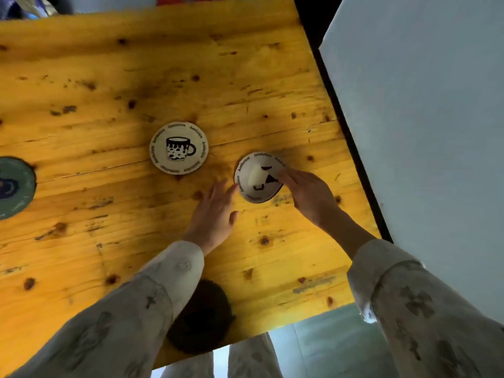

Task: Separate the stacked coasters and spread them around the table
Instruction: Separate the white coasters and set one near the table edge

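Observation:
A round white coaster with a black mug drawing [178, 148] lies flat on the yellow wooden table [109, 77]. To its right a second white coaster [256, 177] is tilted up off the wood, its right edge pinched by my right hand [308, 195]. My left hand [215, 211] rests flat beside it with fingers spread, fingertips touching the tilted coaster's left rim. A green coaster [15, 186] lies at the left edge of the view. A dark coaster [201, 317] sits near the table's front edge, partly hidden by my left sleeve.
The table's right edge runs along a dark strip next to a pale wall panel [422, 118]. Its front edge is close to my body, with the floor [313, 336] below. Bare wood stretches across the far half of the table.

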A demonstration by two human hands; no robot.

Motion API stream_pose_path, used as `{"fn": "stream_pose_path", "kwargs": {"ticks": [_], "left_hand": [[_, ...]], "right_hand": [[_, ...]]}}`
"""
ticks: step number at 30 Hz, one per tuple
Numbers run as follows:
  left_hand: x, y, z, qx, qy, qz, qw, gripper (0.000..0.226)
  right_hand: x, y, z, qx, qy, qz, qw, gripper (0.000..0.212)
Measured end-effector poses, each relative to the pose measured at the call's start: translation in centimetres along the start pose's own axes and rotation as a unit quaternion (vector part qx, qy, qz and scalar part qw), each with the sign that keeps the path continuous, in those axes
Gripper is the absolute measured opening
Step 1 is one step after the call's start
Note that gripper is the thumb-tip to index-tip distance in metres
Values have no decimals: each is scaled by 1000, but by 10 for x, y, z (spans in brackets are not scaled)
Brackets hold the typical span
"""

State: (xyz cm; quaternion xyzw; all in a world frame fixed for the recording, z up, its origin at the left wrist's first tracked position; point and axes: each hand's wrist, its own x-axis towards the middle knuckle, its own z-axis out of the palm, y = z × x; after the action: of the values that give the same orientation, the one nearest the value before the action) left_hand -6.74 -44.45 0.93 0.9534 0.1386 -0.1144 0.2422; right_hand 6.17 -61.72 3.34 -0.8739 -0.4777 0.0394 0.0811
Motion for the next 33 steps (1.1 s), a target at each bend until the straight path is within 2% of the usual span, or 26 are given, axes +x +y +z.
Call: {"fn": "stream_pose_path", "kwargs": {"ticks": [4, 8, 11, 16, 21, 28, 30, 33], "left_hand": [[26, 32, 17, 20, -1, -28, 999, 70], [42, 39, 18, 28, 5, -51, 998, 86], [43, 41, 17, 22, 14, -46, 999, 91], [46, 47, 20, 11, 43, -44, 998, 93], [59, 58, 25, -3, 56, -33, 998, 94], [98, 66, 18, 7, 44, 40, 998, 90], [110, 69, 12, 14, 74, 46, 996, 82], [114, 72, 12, -10, 136, 5, 991, 64]], "right_hand": [[-18, 35, 5, 27, -26, 17, 999, 56], [-26, 41, 15, 73, -40, 31, 996, 48], [-18, 40, 21, 141, -6, 98, 985, 30], [-14, 35, 21, 151, 21, 171, 973, 22], [-30, 45, 23, 118, -31, 160, 979, 34], [0, 81, 15, 152, -16, 225, 962, 47], [10, 87, 13, 154, -11, 240, 959, 49], [19, 91, 11, 157, -9, 250, 955, 49]]}}
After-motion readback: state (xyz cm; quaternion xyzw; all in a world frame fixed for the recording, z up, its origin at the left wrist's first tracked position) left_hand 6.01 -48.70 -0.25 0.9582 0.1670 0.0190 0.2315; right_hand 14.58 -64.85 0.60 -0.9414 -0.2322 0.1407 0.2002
